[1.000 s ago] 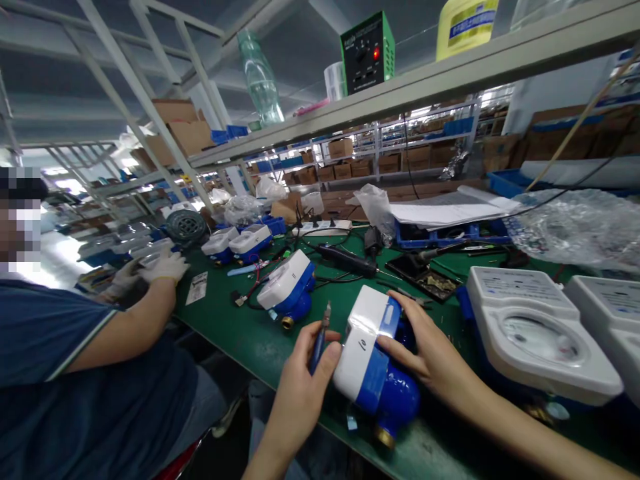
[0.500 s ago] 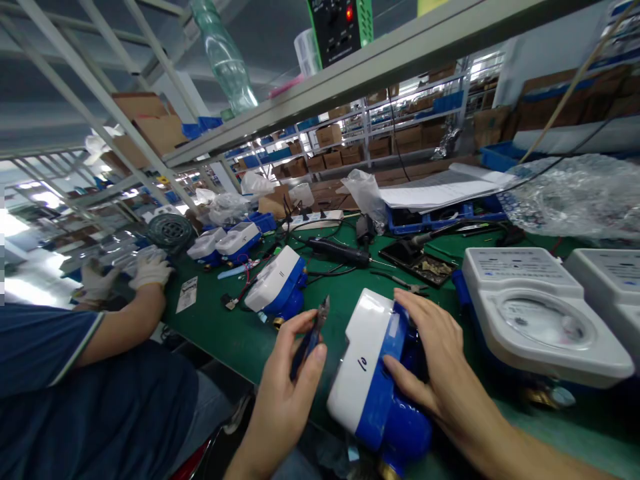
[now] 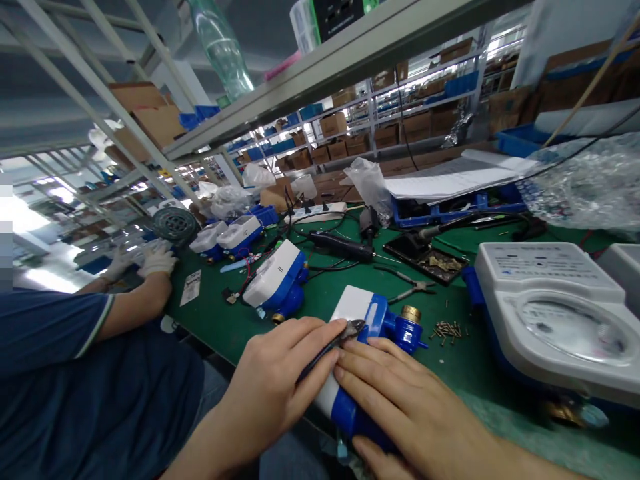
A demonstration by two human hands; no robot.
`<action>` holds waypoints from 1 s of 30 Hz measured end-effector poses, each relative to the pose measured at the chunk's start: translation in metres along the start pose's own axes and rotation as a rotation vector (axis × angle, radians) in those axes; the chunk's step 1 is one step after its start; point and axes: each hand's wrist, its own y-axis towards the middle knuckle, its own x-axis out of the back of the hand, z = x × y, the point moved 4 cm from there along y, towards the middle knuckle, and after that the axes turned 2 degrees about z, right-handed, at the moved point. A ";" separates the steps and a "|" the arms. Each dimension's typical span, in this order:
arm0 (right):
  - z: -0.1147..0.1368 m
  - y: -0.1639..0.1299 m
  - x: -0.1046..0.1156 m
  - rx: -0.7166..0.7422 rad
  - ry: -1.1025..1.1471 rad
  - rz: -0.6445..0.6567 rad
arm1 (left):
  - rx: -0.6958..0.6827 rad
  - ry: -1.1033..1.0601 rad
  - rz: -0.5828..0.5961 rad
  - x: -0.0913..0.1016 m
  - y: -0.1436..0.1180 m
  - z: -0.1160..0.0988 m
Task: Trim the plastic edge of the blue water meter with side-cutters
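Observation:
A white-and-blue water meter (image 3: pixel 353 303) with a threaded brass end lies tilted on its side at the bench's near edge. My right hand (image 3: pixel 400 393) is laid across it, fingers over the casing and thumb low on the near side. Small dark-handled cutting pliers (image 3: pixel 354 328) are held in my left hand (image 3: pixel 275 367), their jaws at the seam between the white and blue parts. My two hands touch or nearly touch there. Another meter, marked 11 (image 3: pixel 273 272), stands further left. My hands hide much of the held meter.
Loose screws (image 3: pixel 449 332) and a second pair of pliers (image 3: pixel 414 288) lie beyond the meter. Behind are a black electric screwdriver (image 3: pixel 343 246) and a dark tray (image 3: pixel 425 257). A large meter (image 3: pixel 550 320) stands right. A co-worker's gloved hand (image 3: pixel 157 260) is far left.
The pliers in my left hand have moved right, onto the meter. My right hand has shifted nearer and leftward over the casing. The meter has turned, exposing its brass end and the screws.

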 end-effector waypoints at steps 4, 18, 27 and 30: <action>-0.001 0.001 0.000 0.018 0.014 -0.043 | 0.013 -0.023 0.077 0.004 0.005 0.007; -0.003 0.008 0.001 0.049 0.072 -0.084 | 0.107 -0.060 0.124 0.001 0.015 -0.003; -0.002 0.007 0.000 0.053 0.066 -0.066 | 0.131 -0.067 0.136 0.002 0.011 -0.001; 0.000 0.010 0.003 0.066 0.085 -0.051 | 0.131 -0.039 0.118 0.000 0.012 -0.002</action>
